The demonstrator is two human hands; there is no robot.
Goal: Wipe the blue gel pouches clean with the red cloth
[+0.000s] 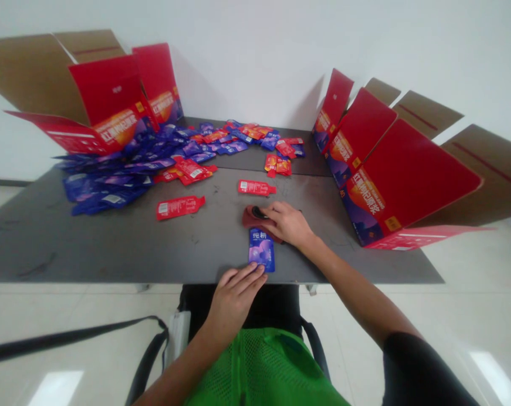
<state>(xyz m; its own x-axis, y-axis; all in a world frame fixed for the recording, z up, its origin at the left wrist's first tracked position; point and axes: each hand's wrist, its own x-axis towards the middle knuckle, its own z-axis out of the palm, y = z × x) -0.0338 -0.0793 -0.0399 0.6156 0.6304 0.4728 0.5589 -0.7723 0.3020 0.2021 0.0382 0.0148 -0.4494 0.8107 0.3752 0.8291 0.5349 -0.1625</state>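
A blue-purple pouch (261,251) lies flat near the front edge of the grey table. On its lower end rest the outstretched fingers of my left hand (238,290). My right hand (288,223) is closed on a reddish-brown cloth (250,217), which covers the pouch's upper end. A small black object shows at the cloth beside my right fingertips; its kind is unclear. Just beyond the cloth lies one red pouch (255,188), and farther left another red pouch (180,207).
A heap of blue pouches (111,175), with red ones among them, spreads along the table's left and back. An open red carton (111,96) stands at the left, and more open cartons (373,163) line the right. A white wall (255,62) is behind.
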